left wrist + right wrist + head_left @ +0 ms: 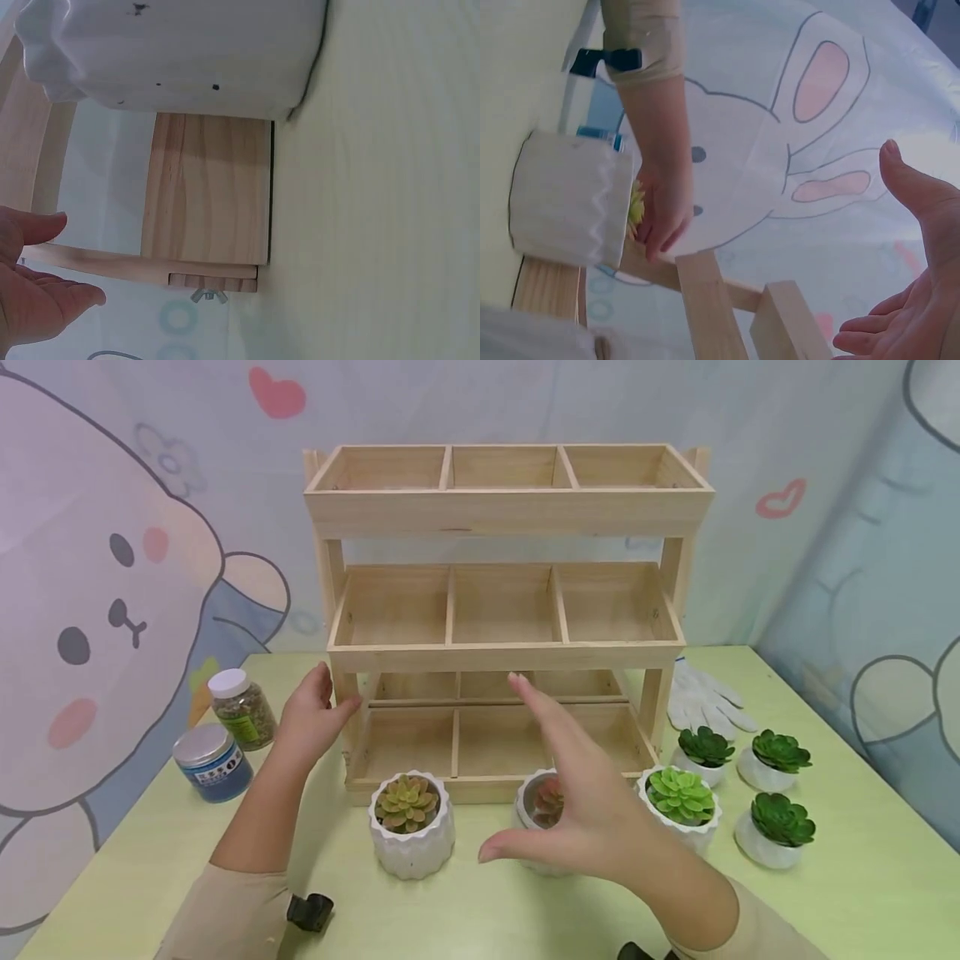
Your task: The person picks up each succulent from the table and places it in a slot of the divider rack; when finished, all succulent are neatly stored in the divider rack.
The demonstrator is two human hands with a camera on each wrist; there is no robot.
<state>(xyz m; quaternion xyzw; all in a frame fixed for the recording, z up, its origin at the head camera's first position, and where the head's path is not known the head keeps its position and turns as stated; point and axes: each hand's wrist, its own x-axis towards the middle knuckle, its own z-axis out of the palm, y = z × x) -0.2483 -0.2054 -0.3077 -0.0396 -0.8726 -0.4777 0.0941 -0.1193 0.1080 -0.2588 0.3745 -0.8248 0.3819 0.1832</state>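
Note:
A three-tier wooden planter rack point(510, 514) with divided trays stands at the back of the table. My left hand point(311, 722) is at its left post, thumb and fingers spread apart; contact with the post cannot be told. My right hand point(592, 802) hovers with thumb and fingers wide apart, holding nothing. Behind it, partly hidden, is a white pot with a reddish succulent point(550, 800). Two similar scalloped pots stand in the same row, with an orange-green succulent point(407, 804) at left and a bright green one point(681, 795) at right.
Three small white pots with dark green succulents point(780, 820) sit at the right, near white gloves point(705, 697). At the left stand a blue jar point(217, 772) and a white-capped jar of granules point(246, 714). A wing nut point(208, 295) sticks out from the rack's side.

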